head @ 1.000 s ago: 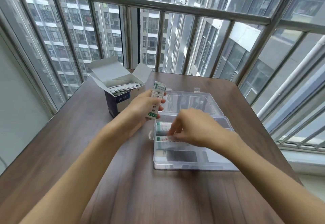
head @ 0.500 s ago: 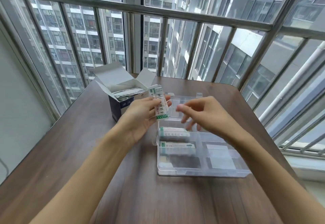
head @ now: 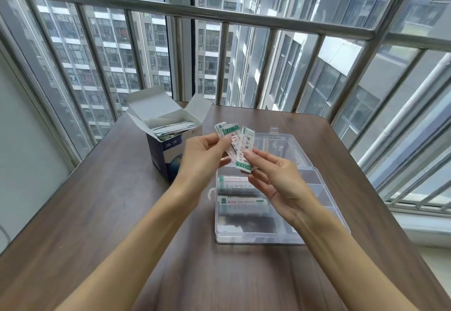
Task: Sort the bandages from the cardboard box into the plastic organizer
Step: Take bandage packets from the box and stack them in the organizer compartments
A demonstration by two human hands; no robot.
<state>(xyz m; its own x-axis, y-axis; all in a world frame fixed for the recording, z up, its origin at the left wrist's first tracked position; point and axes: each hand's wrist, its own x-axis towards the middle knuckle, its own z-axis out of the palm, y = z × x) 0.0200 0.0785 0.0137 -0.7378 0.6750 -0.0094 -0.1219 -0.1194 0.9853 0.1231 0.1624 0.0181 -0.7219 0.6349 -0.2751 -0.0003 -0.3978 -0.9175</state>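
Left hand (head: 203,155) grips fanned white-and-green paper-wrapped bandages (head: 234,143); right hand (head: 273,176) pinches the front strip's lower end: light, floppy, slippery, so probably best taken by an end.

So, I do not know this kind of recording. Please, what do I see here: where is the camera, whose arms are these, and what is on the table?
There is no machine here. A person wears one wide-angle camera on the head, which looks forward and down, so the two bare arms are the person's own. The left hand holds a fanned bunch of bandages, and the right hand pinches one of them at its lower end. On the brown table stand an open cardboard box with more bandages inside, and a clear plastic organizer, lid open, with bandages already lying in its left compartments. Behind the table there are window bars.
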